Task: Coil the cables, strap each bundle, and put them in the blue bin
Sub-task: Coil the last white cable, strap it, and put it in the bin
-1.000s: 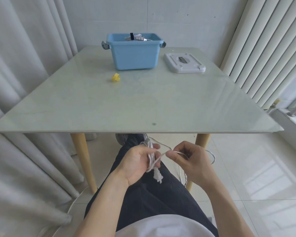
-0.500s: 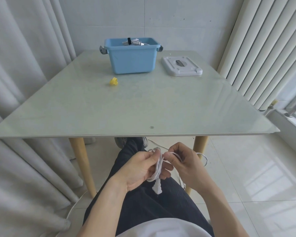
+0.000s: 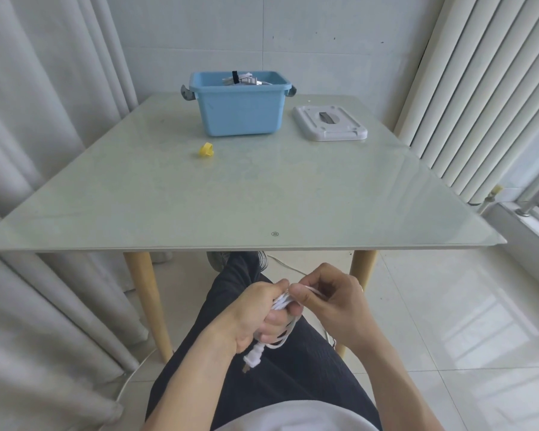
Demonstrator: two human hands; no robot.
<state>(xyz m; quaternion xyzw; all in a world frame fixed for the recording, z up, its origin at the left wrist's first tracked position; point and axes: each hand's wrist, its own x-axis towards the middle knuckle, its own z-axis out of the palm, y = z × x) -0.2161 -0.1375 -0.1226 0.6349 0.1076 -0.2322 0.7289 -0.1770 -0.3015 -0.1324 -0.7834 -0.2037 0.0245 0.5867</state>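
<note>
Table (image 3: 262,188): carries blue bin (image 3: 241,112) with strapped bundles at far edge, lid (image 3: 330,122) beside it, yellow strap (image 3: 206,149) nearer. Left hand (image 3: 262,315): fingers curled round white cable (image 3: 282,303) coil, below table edge, over lap. Right hand (image 3: 330,298): pinches cable strand. Plug (image 3: 253,357): hangs below left hand.

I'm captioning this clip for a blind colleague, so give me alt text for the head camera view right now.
Seen from above, a seated person's left hand grips a coiled white cable over their lap while the right hand pinches a strand beside it, plug dangling. Beyond, a table holds a blue bin, a white lid and a yellow strap.
</note>
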